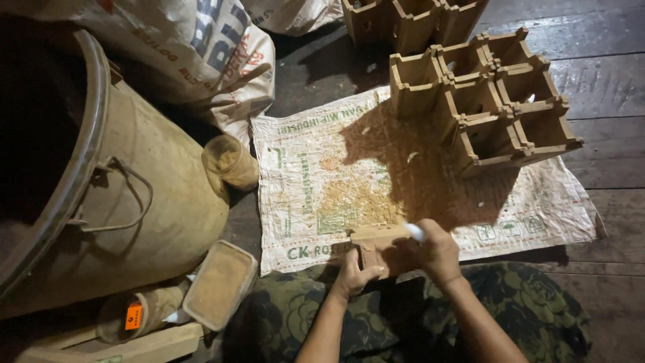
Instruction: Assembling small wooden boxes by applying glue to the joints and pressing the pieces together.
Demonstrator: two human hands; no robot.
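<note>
A flat white sack with green print lies on the dark wood floor, and a fat printed bag leans behind the big tan drum. The left hand grips a small brown wooden box near the lap. The right hand is closed around a small white thing, touching the box's top.
</note>
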